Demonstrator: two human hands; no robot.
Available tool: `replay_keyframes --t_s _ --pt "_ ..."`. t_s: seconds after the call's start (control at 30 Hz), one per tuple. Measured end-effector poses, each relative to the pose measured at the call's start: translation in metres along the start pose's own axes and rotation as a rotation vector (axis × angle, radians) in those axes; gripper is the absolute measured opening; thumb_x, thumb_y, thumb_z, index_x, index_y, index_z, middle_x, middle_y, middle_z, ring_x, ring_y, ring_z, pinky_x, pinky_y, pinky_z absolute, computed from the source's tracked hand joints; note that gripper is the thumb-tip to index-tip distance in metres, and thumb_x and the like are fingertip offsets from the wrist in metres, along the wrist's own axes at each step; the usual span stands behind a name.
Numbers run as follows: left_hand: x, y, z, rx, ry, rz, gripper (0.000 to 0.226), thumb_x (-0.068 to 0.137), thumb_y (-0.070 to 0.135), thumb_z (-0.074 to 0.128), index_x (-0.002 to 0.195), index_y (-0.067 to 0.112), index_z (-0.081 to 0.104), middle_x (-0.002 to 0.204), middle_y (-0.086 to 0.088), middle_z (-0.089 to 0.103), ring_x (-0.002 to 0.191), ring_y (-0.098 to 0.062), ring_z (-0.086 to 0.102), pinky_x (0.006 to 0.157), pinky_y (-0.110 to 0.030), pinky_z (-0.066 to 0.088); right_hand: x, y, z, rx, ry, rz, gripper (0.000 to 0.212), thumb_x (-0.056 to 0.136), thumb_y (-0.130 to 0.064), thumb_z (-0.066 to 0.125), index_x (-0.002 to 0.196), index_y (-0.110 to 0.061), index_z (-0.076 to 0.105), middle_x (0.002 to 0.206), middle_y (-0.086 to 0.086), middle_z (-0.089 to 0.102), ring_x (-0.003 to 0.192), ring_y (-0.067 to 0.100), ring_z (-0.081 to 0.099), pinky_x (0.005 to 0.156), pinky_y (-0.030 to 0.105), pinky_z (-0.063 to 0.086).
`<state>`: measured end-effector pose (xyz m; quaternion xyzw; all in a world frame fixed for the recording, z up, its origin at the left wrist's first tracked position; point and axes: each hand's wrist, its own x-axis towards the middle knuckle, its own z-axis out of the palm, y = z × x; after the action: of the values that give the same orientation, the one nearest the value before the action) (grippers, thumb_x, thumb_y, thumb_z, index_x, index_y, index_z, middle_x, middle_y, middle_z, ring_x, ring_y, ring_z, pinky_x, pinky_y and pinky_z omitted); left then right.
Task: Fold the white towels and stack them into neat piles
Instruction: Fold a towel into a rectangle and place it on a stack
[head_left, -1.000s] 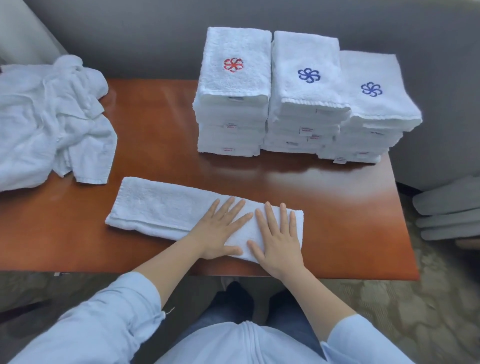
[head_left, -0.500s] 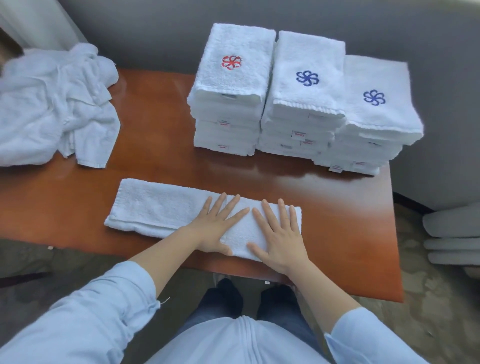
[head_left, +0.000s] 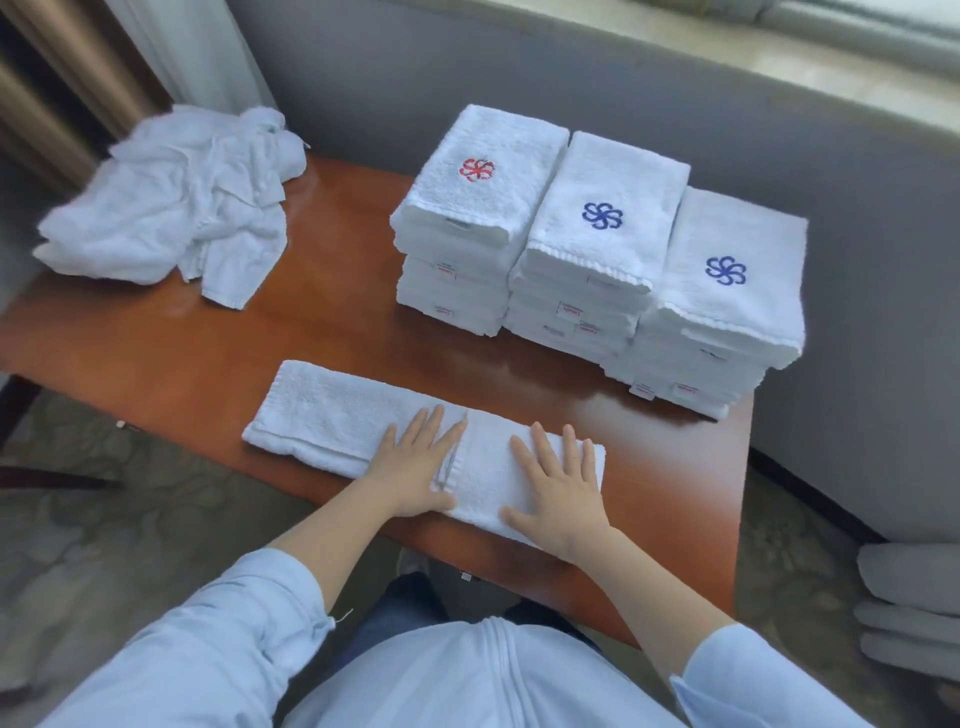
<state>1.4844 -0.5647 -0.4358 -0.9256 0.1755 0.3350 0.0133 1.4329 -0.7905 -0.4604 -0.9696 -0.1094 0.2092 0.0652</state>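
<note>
Reddish wooden counter carries a loose towel heap at far left. Along the front edge lies the long folded towel. The left grip and right grip press flat on its right half, fingers straight, clasping nothing. Best to smooth outward, then fold with edges aligned. Three stacks stand behind, right.

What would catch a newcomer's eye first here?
Three neat stacks of folded towels stand at the far right of the table, one topped by a red emblem, two by blue. Near the front edge, the left hand and right hand press flat on a long folded towel. A crumpled heap sits at the far left corner.
</note>
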Motion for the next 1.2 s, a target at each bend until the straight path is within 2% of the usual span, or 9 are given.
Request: replay_keyframes --t_s 0.17,0.3,0.4,0.57,0.63,0.77,0.9,1.03,1.2 --pt "-0.017 -0.034 0.012 -0.147 0.062 -0.191 0.079 0.099 0.054 0.040 0.156 0.033 -0.010 0.160 -0.002 -0.028 0.149 -0.023 -0.022 0.120 -0.050 -0.005 0.010 -0.022 -0.015 0.089 0.074 -0.099 0.071 0.092 -0.056 0.040 0.155 -0.033 0.016 0.166 -0.002 -0.006 0.149 0.029 -0.022 0.114 0.044 -0.024" --pt "-0.024 -0.074 0.013 -0.232 0.188 -0.303 0.072 0.101 0.052 0.037 0.158 0.027 0.000 0.164 -0.004 -0.018 0.151 -0.023 -0.016 0.122 -0.047 -0.001 0.029 -0.062 -0.029 0.257 0.149 -0.150 0.060 0.095 -0.041 0.049 0.151 -0.030 0.032 0.163 -0.004 0.018 0.152 0.020 0.004 0.122 0.034 0.006" --pt "-0.028 -0.113 0.010 -0.319 0.308 -0.375 0.070 0.100 0.048 0.042 0.157 0.024 0.009 0.165 -0.002 -0.008 0.152 -0.021 -0.008 0.123 -0.043 0.006 0.053 -0.102 -0.039 0.332 0.169 -0.150 0.054 0.093 -0.034 0.052 0.146 -0.027 0.043 0.153 -0.006 0.037 0.143 0.016 0.025 0.113 0.030 0.029" --pt "-0.026 -0.188 0.004 -0.401 0.330 -0.392 0.072 0.099 0.044 0.048 0.156 0.022 0.011 0.164 0.000 0.005 0.150 -0.021 0.010 0.116 -0.041 0.026 0.094 -0.181 -0.047 0.540 0.092 0.001 0.046 0.094 -0.028 0.052 0.140 -0.029 0.049 0.137 -0.008 0.052 0.126 0.011 0.047 0.096 0.028 0.045" --pt "-0.023 -0.214 -0.001 -0.423 0.297 -0.361 0.072 0.098 0.042 0.049 0.156 0.023 0.009 0.162 0.001 0.015 0.146 -0.021 0.022 0.109 -0.041 0.036 0.106 -0.210 -0.045 0.558 0.042 0.061 0.046 0.094 -0.029 0.051 0.141 -0.030 0.048 0.135 -0.007 0.052 0.120 0.011 0.050 0.091 0.028 0.046" --pt "-0.010 -0.254 -0.013 -0.417 0.294 -0.185 0.070 0.098 0.037 0.052 0.156 0.028 0.013 0.156 0.000 0.027 0.138 -0.021 0.035 0.101 -0.039 0.044 0.120 -0.248 -0.040 0.487 -0.040 0.204 0.051 0.094 -0.029 0.048 0.145 -0.031 0.042 0.138 0.000 0.043 0.126 0.020 0.042 0.096 0.034 0.046" --pt "0.010 -0.277 -0.033 -0.418 0.235 -0.012 0.060 0.097 0.034 0.055 0.150 0.033 0.027 0.141 0.004 0.033 0.108 -0.016 0.052 0.084 -0.034 0.052 0.122 -0.271 -0.039 0.359 -0.100 0.268 0.054 0.094 -0.033 0.048 0.147 -0.035 0.036 0.135 0.005 0.037 0.122 0.027 0.037 0.096 0.037 0.044" --pt "0.026 -0.283 -0.045 -0.326 0.182 0.063 0.038 0.091 0.032 0.062 0.127 0.029 0.049 0.126 0.005 0.035 0.099 -0.016 0.051 0.074 -0.031 0.048 0.125 -0.286 -0.041 0.311 -0.141 0.341 0.059 0.092 -0.038 0.050 0.148 -0.038 0.031 0.139 0.007 0.032 0.124 0.031 0.034 0.098 0.040 0.042" --pt "0.034 -0.285 -0.051 -0.291 0.157 0.168 0.015 0.087 0.028 0.059 0.098 0.026 0.051 0.100 0.006 0.050 0.094 -0.018 0.052 0.071 -0.033 0.043 0.123 -0.298 -0.036 0.293 -0.120 0.395 0.058 0.092 -0.038 0.049 0.148 -0.040 0.030 0.141 0.006 0.030 0.124 0.030 0.033 0.100 0.040 0.040"
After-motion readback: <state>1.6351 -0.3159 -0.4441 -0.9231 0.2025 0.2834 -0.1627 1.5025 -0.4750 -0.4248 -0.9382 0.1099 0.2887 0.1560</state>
